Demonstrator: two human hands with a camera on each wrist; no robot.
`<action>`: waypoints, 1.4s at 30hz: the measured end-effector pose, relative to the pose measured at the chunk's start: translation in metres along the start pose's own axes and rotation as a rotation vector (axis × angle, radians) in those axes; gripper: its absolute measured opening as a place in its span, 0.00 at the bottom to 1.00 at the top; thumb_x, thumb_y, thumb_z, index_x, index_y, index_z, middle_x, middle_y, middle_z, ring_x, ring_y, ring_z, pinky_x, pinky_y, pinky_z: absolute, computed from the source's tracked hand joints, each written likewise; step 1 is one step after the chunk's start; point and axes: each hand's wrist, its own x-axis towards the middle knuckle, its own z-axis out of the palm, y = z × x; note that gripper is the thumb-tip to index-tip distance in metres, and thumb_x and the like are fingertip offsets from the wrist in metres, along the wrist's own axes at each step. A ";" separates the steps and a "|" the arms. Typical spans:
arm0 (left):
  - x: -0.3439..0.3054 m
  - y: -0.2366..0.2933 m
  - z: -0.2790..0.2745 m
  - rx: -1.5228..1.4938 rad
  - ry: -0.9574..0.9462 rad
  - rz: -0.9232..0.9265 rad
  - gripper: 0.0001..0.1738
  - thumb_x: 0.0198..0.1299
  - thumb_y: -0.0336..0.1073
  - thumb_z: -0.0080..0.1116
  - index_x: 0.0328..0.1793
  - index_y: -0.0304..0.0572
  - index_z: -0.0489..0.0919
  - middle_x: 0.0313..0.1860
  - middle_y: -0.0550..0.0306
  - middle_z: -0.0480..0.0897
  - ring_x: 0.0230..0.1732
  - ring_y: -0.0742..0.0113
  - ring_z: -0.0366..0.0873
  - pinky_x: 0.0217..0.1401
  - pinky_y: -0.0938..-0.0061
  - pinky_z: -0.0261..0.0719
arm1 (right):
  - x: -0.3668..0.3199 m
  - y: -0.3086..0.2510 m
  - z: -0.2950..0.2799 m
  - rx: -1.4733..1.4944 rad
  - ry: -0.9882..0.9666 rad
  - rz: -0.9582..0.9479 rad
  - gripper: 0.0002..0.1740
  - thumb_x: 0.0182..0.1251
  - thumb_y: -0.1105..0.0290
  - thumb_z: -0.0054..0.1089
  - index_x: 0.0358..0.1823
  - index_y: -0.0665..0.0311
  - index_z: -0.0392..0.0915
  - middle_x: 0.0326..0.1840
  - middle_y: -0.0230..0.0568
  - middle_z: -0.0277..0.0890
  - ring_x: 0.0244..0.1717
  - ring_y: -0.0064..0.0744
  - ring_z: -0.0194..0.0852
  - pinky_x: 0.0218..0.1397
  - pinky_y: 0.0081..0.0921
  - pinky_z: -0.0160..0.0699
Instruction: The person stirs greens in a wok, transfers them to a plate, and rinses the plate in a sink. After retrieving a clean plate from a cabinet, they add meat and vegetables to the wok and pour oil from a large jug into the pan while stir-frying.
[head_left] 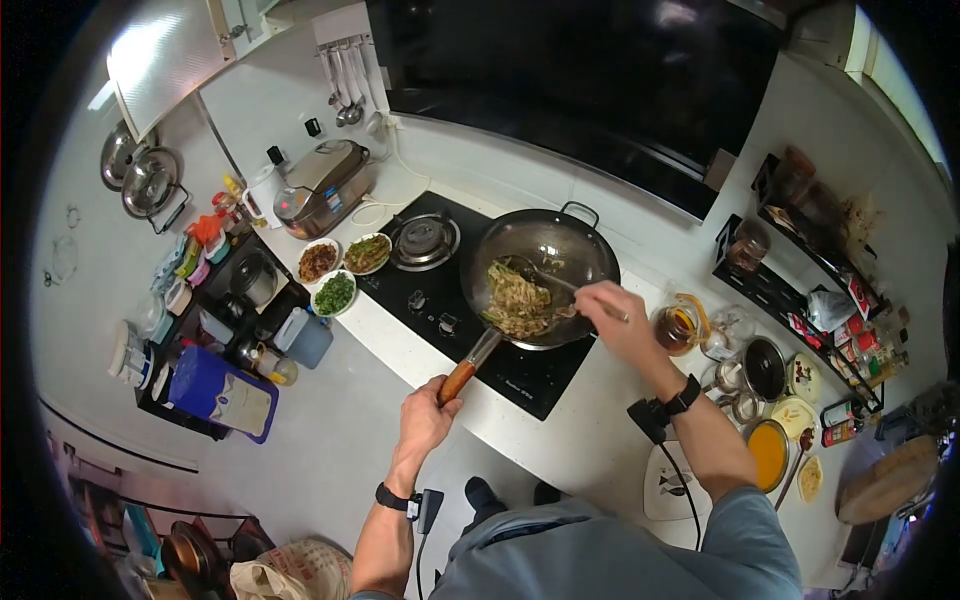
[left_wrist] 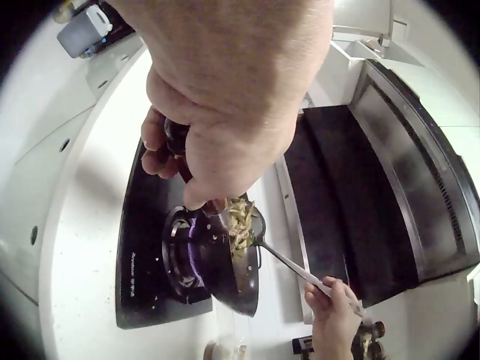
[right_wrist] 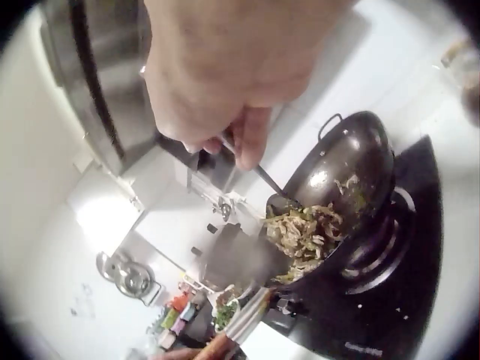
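My left hand point(head_left: 427, 415) grips the wooden handle point(head_left: 459, 382) of a dark wok point(head_left: 588, 252). The wok sits tilted over the front burner point(right_wrist: 379, 251), whose ring and violet flame show beside its underside in the wrist views. Shredded food with green pieces point(head_left: 515, 305) lies heaped in the wok on the handle side. With curled fingers, my right hand point(head_left: 622, 325) holds a metal ladle point(left_wrist: 289, 264) by its shaft. The ladle's head is in the wok, against the food and partly hidden by it.
Three small plates of chopped ingredients, one with green herbs point(head_left: 334, 294), stand left of the black hob point(head_left: 400, 290). Behind them is a rice cooker point(head_left: 325, 185). To the right are a glass jug point(head_left: 680, 325), a yellow-filled bowl point(head_left: 768, 452) and a wall rack point(head_left: 800, 300).
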 end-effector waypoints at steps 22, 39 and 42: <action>0.008 0.002 -0.002 0.065 -0.022 -0.016 0.25 0.64 0.38 0.73 0.66 0.40 0.87 0.45 0.34 0.90 0.48 0.37 0.90 0.57 0.54 0.87 | -0.059 -0.020 0.031 -0.555 -0.372 -0.409 0.07 0.63 0.72 0.68 0.37 0.59 0.78 0.41 0.41 0.76 0.41 0.40 0.85 0.42 0.34 0.89; 0.005 0.005 -0.005 0.060 -0.026 -0.020 0.23 0.63 0.38 0.73 0.63 0.41 0.87 0.45 0.35 0.90 0.48 0.36 0.89 0.55 0.51 0.85 | -0.055 -0.061 0.010 -0.459 -0.428 -0.422 0.10 0.59 0.73 0.67 0.40 0.64 0.77 0.41 0.46 0.76 0.39 0.45 0.85 0.40 0.41 0.87; 0.005 0.001 -0.004 0.061 -0.046 -0.011 0.23 0.63 0.38 0.73 0.64 0.41 0.87 0.46 0.35 0.90 0.49 0.36 0.89 0.56 0.51 0.85 | -0.042 -0.047 0.024 -0.446 -0.459 -0.413 0.07 0.60 0.74 0.66 0.36 0.62 0.76 0.36 0.45 0.73 0.38 0.46 0.85 0.37 0.41 0.86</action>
